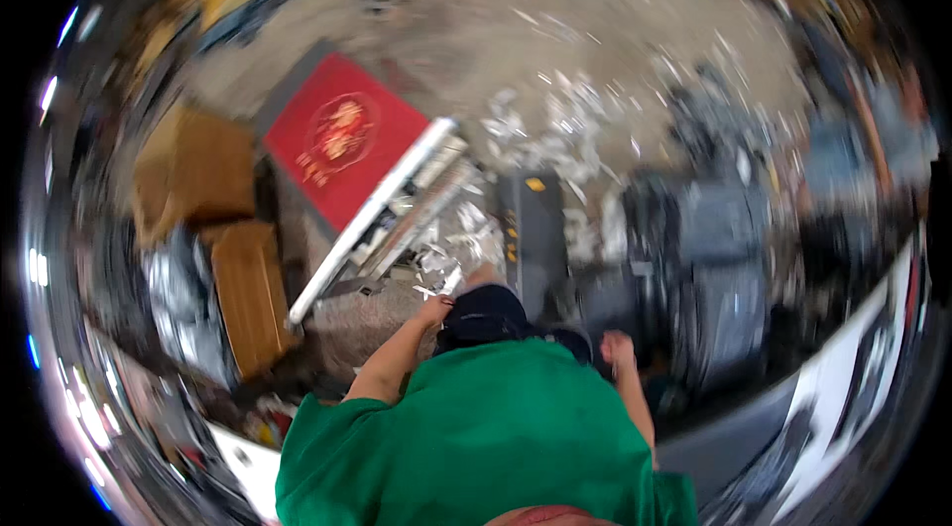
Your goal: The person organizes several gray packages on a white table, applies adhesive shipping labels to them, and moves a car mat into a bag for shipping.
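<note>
My left hand (434, 310) hangs beside my dark shorts (484, 313), its fingers too smeared to read. A white scrap (452, 280) shows just beyond its fingertips; whether they touch I cannot tell. My right hand (617, 348) is at my right side with the fingers curled in, and nothing shows in it. Dark plastic-wrapped bundles (724, 308) are nearest to that hand. Ahead of me a long dark box with yellow marks (533, 238) lies on the floor.
A red mat with a gold design (347, 129) lies front left, beside a long white-edged panel (372, 224). Brown cartons (193, 169) and a silvery wrapped bundle (183, 298) stand at the left. White scraps (570, 119) litter the concrete floor (466, 25). A white-edged surface (843, 367) runs along the right.
</note>
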Demonstrator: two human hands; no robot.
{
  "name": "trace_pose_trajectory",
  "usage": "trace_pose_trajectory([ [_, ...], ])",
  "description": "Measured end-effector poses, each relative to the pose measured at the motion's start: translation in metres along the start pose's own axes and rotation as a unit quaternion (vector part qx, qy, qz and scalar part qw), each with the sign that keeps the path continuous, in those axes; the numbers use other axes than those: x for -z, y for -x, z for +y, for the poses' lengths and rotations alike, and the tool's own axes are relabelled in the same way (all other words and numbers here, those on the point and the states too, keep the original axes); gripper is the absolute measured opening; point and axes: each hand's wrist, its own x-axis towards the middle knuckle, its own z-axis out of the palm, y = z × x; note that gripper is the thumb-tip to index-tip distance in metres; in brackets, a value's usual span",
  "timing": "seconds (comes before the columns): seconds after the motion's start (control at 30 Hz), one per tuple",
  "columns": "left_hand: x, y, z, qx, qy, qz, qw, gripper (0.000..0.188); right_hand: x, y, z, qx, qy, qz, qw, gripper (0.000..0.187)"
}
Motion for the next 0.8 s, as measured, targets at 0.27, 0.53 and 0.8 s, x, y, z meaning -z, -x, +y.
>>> trace_pose_trajectory([
  [0.27,0.063,-0.076,-0.003,0.027,0.084,-0.202,0.975,0.024,-0.068,0.062,0.072,-0.087,0.013,0.223,0.971,0.013],
  [0.53,0.061,-0.062,0.131,-0.138,-0.083,-0.18,0.97,0.024,-0.113,0.102,0.095,-0.174,-0.082,0.239,0.952,0.014],
  [0.8,0.026,-0.053,0.135,-0.142,-0.216,-0.273,0.927,0.025,-0.154,0.091,0.082,-0.12,-0.226,0.214,0.943,0.016],
])
